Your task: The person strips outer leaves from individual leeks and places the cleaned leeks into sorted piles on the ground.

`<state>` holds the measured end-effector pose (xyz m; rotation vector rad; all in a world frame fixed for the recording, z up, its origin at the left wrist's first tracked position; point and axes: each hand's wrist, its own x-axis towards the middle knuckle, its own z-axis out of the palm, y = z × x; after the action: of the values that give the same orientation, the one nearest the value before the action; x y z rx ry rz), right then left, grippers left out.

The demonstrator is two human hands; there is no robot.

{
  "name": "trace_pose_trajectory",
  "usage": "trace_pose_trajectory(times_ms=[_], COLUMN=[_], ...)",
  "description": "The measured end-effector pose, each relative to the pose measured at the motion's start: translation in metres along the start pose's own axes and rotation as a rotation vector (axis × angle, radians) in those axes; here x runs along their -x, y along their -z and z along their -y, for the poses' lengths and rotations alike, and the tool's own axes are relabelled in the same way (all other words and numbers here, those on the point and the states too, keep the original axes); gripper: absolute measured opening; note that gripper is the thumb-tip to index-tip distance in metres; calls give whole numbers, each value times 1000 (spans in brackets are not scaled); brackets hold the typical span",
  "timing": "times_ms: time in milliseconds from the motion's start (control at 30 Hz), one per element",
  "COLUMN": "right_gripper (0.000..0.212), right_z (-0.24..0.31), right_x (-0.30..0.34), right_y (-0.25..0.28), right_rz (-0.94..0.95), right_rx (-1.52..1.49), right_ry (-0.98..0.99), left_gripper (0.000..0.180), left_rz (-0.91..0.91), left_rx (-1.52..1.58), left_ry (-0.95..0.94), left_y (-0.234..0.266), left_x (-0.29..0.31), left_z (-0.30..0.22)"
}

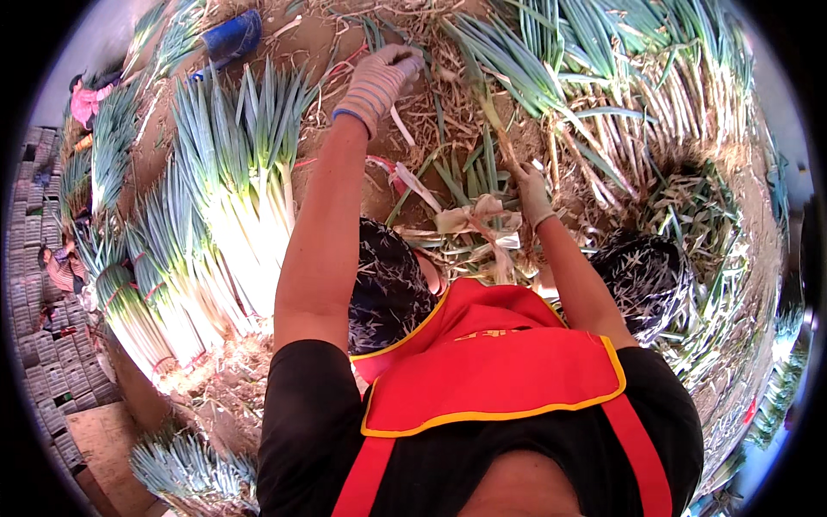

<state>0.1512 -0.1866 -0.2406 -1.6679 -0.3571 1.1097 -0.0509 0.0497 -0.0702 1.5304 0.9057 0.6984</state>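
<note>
My right hand (pixel 532 194), in a pale glove, is closed around the lower end of an untrimmed leek (pixel 494 119). The stalk leans up and away to the left, its brownish outer layers still on it. Over the littered ground farther left, my left hand (pixel 379 84) reaches out in a striped glove. Its fingers are loosely bent and apart, and I see nothing held in them. Peeled leeks (pixel 250 189) with white stalks stand in a thick row left of my left forearm. Unpeeled leeks (pixel 637 112) with soil-coloured stalks lie heaped at the far right.
Stripped leaves (pixel 698 233) pile up to my right. Dry peelings (pixel 439 77) cover the ground ahead. Tied leek bundles (pixel 129 310) stand at the left, near stacked crates (pixel 65 370). A blue container (pixel 233 39) lies at the far left. Other people (pixel 84 102) work beyond.
</note>
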Motion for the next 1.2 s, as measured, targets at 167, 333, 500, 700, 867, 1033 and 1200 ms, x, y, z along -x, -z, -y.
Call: trace_pose_trajectory(times_ms=[167, 333, 500, 700, 867, 1033, 1200], right_gripper=[28, 38, 41, 34, 11, 26, 41], right_z=[46, 44, 119, 211, 204, 77, 9], right_x=[72, 131, 108, 79, 107, 102, 89], right_y=[-12, -19, -30, -75, -86, -33, 34], right_rz=[195, 269, 191, 332, 247, 432, 496], right_rx=[-152, -161, 9, -25, 152, 51, 750], right_ry=[115, 186, 578, 649, 651, 438, -37], left_gripper=[41, 28, 25, 28, 30, 29, 25], left_rz=[46, 241, 407, 338, 205, 76, 36], left_rx=[37, 782, 934, 1045, 996, 1081, 1007], left_ry=[249, 404, 175, 99, 49, -11, -5], left_y=[-21, -52, -60, -62, -43, -10, -1], left_x=[-14, 22, 29, 37, 30, 18, 19], left_z=[16, -18, -26, -32, -31, -28, -32])
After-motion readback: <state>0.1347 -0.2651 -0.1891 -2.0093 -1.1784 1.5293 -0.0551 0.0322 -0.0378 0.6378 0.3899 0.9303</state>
